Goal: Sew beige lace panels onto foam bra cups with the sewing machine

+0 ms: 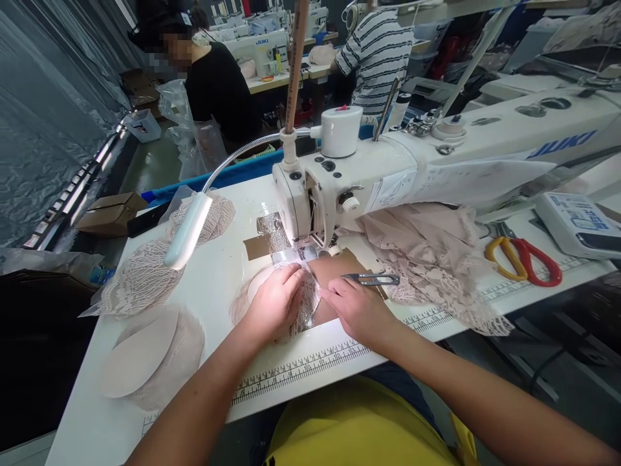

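Observation:
A beige lace piece (pixel 257 281) lies under the needle area of a white sewing machine (pixel 315 194). My left hand (pixel 277 298) presses on it just in front of the presser foot, fingers together and bent. On the right, my right hand (pixel 356 310) has thumb and forefinger closed at the lace's right edge. Thread snips (pixel 372 279) show just beyond my right knuckles; whether that hand also holds them, I cannot tell. A brown taped patch (pixel 334 266) covers the table beside the needle. The needle tip is hidden behind fingers and machine parts.
Stacked lace pieces (pixel 143 275) and smooth beige cups (pixel 145 356) lie left, below a lamp (pixel 189 230). Gathered lace fabric (pixel 427 252), scissors (pixel 524 260) and a white box (pixel 579 223) are right. Two people sit beyond. A printed ruler (pixel 310 369) runs along the front edge.

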`<state>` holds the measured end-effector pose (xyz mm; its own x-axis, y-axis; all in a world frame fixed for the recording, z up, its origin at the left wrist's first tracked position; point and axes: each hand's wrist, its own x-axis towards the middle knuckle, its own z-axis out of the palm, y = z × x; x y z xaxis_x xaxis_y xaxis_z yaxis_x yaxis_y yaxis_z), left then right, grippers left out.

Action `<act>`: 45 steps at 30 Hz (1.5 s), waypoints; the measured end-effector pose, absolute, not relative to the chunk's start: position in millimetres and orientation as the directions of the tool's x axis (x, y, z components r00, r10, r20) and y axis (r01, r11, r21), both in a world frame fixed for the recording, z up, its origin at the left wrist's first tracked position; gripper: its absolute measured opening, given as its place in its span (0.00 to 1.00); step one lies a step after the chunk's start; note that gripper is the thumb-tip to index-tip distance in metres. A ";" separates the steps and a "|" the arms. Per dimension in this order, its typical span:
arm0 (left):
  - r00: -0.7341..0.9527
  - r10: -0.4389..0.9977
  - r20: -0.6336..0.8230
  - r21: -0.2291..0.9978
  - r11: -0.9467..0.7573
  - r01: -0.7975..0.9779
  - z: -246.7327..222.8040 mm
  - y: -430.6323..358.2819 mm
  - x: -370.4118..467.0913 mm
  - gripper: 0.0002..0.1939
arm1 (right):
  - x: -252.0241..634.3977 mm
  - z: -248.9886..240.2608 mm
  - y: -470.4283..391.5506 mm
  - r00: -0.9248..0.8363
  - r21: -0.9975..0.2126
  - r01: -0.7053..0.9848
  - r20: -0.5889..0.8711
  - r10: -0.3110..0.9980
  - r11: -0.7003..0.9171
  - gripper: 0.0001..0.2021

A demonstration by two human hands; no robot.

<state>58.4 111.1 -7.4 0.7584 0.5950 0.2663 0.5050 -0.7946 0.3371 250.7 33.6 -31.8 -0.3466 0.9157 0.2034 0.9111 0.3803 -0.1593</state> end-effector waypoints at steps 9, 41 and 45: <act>0.816 0.533 0.226 0.108 -0.846 0.522 -18.0 113.5 63.7 0.17 | 249.5 -33.7 32.7 -0.355 -0.155 0.906 0.228 0.907 0.394 0.17; 0.890 0.446 0.099 0.112 -0.893 0.435 -14.2 154.2 49.7 0.26 | 241.4 6.8 77.3 -0.392 -0.118 0.918 -0.105 0.914 0.380 0.14; 0.899 0.426 0.103 0.083 -0.904 0.419 -18.8 167.9 48.7 0.25 | 238.9 2.5 82.8 -0.358 -0.103 0.931 -0.062 0.931 0.351 0.15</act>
<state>48.7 167.9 -18.8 0.8988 0.4261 0.1027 0.4192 -0.9041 0.0827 238.9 82.8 2.5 -0.3584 0.9315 -0.0624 0.9306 0.3511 -0.1032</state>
